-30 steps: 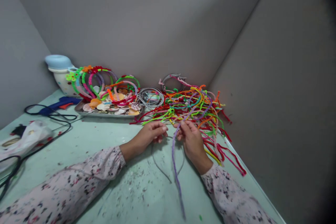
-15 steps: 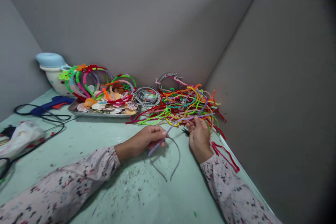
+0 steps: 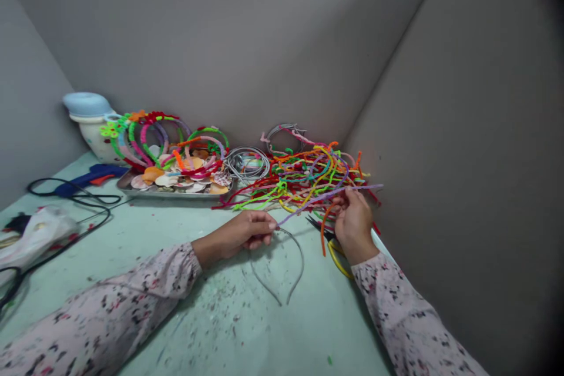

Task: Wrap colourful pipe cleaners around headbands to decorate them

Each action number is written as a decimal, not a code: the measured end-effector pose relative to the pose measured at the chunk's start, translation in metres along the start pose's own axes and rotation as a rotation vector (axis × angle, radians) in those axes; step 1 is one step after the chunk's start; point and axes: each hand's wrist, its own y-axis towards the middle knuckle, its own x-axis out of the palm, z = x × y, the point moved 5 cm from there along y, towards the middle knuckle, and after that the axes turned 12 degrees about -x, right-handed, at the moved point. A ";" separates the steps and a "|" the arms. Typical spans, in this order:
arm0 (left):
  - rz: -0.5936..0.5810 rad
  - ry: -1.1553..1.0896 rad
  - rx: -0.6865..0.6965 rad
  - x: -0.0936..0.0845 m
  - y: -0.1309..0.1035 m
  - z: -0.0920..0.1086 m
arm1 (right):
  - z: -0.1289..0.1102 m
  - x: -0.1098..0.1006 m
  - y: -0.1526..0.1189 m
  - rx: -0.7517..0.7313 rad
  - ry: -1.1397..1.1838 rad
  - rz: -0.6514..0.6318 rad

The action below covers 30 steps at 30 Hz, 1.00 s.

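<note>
On the left of the table [image 3: 282, 341], a blue glue gun [image 3: 79, 182] lies beside a metal tray [image 3: 176, 194] of shells [image 3: 165, 180], with colourful wrapped hoops standing over it. The left hand [image 3: 247, 230] pinches the near end of a purple fuzzy stem [image 3: 308, 202] against the top of a bare grey headband [image 3: 302, 261]. Yellow-handled pliers [image 3: 338, 259] lie right of the headband. The right hand's [image 3: 353, 222] fingers close on the stem farther along; whether they also grip an orange strip [image 3: 323, 235] cannot be told.

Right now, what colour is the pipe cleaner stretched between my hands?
Purple; the pipe cleaner shows best in the head view.
</note>
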 end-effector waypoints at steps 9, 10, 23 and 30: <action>0.035 0.067 0.008 0.004 0.001 0.000 | -0.022 0.001 0.013 -0.036 0.056 -0.004; 0.040 0.072 0.013 0.004 0.001 0.001 | -0.023 0.001 0.014 -0.035 0.060 -0.008; 0.071 0.056 0.024 0.003 -0.002 0.004 | -0.033 0.001 0.022 -0.045 0.047 -0.009; 0.058 0.068 0.010 0.003 -0.001 0.002 | -0.035 -0.003 0.027 -0.068 0.039 0.024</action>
